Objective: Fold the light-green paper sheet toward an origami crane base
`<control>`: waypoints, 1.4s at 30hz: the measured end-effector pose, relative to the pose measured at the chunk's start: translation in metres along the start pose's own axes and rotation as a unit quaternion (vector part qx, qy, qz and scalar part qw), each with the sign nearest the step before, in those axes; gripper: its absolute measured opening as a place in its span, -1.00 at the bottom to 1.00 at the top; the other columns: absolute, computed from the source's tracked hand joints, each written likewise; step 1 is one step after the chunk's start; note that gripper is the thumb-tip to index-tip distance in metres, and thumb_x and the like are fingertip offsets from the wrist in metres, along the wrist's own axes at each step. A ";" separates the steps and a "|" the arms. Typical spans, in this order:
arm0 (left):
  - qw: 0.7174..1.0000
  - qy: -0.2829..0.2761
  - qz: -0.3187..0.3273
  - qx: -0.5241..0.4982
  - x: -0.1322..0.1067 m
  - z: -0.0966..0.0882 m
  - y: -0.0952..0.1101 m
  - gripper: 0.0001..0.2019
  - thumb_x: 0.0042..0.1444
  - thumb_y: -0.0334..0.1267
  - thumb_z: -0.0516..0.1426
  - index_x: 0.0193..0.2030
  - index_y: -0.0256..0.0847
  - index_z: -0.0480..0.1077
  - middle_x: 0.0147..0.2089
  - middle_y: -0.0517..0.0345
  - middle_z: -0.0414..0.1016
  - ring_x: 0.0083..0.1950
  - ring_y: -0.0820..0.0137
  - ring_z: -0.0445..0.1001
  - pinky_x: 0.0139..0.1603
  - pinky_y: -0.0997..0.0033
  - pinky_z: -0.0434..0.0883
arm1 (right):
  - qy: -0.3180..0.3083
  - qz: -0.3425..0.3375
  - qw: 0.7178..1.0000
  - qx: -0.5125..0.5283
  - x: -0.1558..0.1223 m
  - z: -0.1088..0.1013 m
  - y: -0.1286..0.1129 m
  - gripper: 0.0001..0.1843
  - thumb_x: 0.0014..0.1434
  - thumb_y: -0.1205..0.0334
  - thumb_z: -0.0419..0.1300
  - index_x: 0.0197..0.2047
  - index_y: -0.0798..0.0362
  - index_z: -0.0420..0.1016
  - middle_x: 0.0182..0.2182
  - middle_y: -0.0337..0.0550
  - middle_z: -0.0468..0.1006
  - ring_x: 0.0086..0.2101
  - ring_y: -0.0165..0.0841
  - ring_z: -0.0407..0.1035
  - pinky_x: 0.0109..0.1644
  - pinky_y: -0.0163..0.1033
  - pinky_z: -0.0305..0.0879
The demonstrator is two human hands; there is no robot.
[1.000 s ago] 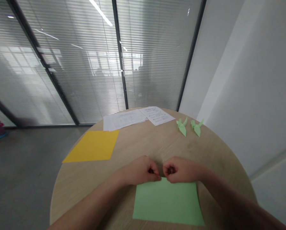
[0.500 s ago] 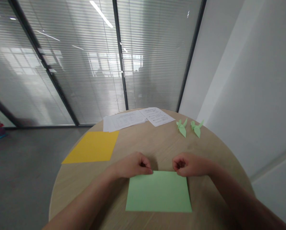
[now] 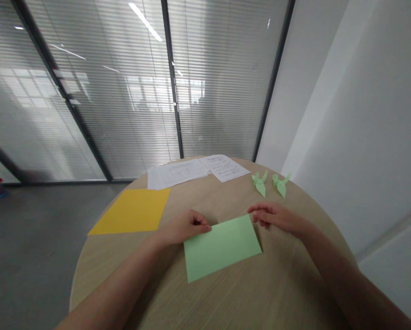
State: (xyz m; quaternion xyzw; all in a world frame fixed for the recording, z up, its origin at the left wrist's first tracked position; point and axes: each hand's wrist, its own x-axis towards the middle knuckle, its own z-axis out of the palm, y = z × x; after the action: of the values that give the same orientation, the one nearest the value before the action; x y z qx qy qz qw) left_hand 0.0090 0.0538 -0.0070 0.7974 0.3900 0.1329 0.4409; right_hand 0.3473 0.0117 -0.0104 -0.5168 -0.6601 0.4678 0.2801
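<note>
Round wood-look counter (image 3: 226,298) in front of the person. Green sheet (image 3: 222,250) is over its middle, roughly rectangular, turned so its right end sits farther out than its left. Can't tell from here whether all of it lies flat. Left hand (image 3: 185,227) has the sheet's far edge pinched between thumb and curled fingers, toward the left corner. Right hand (image 3: 277,217) is just beside the far right corner, fingers loosely bent with small gaps; can't tell if a fingertip touches the paper.

Yellow sheet (image 3: 131,211) past the left hand, flat, at the counter's left rim. Two pale green folded paper birds, left one (image 3: 260,184) and right one (image 3: 281,185), side by side beyond the right hand. White papers (image 3: 181,173) overlap near the far rim; print too small to read. Behind: glass partition (image 3: 136,128) with blinds, dark frames; white wall (image 3: 363,114) on the right.
</note>
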 end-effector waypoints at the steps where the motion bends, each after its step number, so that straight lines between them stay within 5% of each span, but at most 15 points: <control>1: 1.000 0.009 0.000 -0.002 0.001 0.000 -0.001 -0.66 0.13 0.00 0.18 -0.42 -0.25 0.54 -0.47 0.22 0.42 -0.43 0.44 0.31 -0.42 0.47 0.22 | 0.007 -0.001 1.000 0.015 0.002 0.004 0.000 -0.44 0.17 -0.19 0.27 0.05 0.08 0.52 -0.24 -0.09 0.56 -0.37 -0.37 0.37 -0.34 -0.28 0.29; 7: 0.999 0.033 -0.009 0.010 0.004 -0.001 -0.005 -0.66 0.13 0.01 0.15 -0.42 -0.24 0.51 -0.46 0.22 0.42 -0.42 0.43 0.31 -0.40 0.46 0.24 | -0.036 -0.024 0.999 0.033 0.012 0.027 0.010 -0.49 0.09 -0.21 0.39 -0.17 0.08 0.59 -0.31 -0.12 0.62 -0.39 -0.34 0.43 -0.31 -0.25 0.34; 11: 0.999 0.034 -0.012 0.035 0.006 0.002 -0.008 -0.67 0.14 -0.02 0.13 -0.44 -0.23 0.51 -0.46 0.22 0.42 -0.43 0.43 0.32 -0.41 0.46 0.24 | 0.000 -0.030 0.999 0.041 0.021 0.039 0.021 -0.57 0.04 -0.14 0.39 -0.24 0.06 0.54 -0.30 -0.10 0.63 -0.28 -0.24 0.51 -0.15 -0.14 0.42; 19: 0.991 0.053 -0.017 0.122 0.009 0.002 -0.013 -0.71 0.18 -0.10 0.12 -0.40 -0.22 0.55 -0.42 0.20 0.52 -0.37 0.40 0.42 -0.38 0.44 0.24 | 0.101 -0.053 0.993 -0.024 0.030 0.055 0.024 -0.81 -0.02 0.23 0.32 -0.39 0.03 0.37 -0.51 -0.32 0.40 -0.46 -0.41 0.31 -0.37 -0.30 0.20; 31: 0.960 0.104 0.017 0.259 0.005 0.008 0.002 -0.77 0.07 -0.38 0.17 -0.16 -0.13 0.61 -0.14 0.10 0.62 -0.15 0.28 0.54 -0.17 0.38 0.35 | 0.168 -0.099 0.968 -0.155 0.024 0.066 0.016 -0.92 0.05 0.36 0.23 -0.40 0.02 0.40 -0.51 -0.29 0.41 -0.47 -0.40 0.28 -0.40 -0.32 0.10; 35: 0.955 0.058 0.058 0.285 0.004 0.011 0.003 -0.72 0.09 -0.36 0.17 -0.09 -0.09 0.62 -0.16 0.12 0.62 -0.16 0.29 0.54 -0.14 0.39 0.38 | 0.158 -0.124 0.963 -0.181 0.020 0.065 0.010 -0.95 0.09 0.34 0.23 -0.37 0.01 0.44 -0.51 -0.27 0.42 -0.46 -0.39 0.29 -0.40 -0.30 0.11; 42: 0.946 0.065 0.063 0.312 0.005 0.011 -0.002 -0.62 0.13 -0.28 0.18 0.09 -0.16 0.58 -0.11 0.01 0.60 -0.14 0.21 0.55 -0.11 0.30 0.41 | 0.075 -0.247 0.939 -0.228 0.012 0.064 0.002 -0.89 0.14 0.38 0.28 -0.26 0.00 0.53 -0.31 -0.17 0.56 -0.30 -0.30 0.40 -0.20 -0.22 0.28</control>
State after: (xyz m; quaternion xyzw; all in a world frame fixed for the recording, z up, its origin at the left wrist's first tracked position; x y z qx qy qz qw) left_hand 0.0175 0.0515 -0.0157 0.9077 0.3888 0.0831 0.1346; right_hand 0.2894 0.0023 -0.0395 -0.4213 -0.8327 0.1809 0.3105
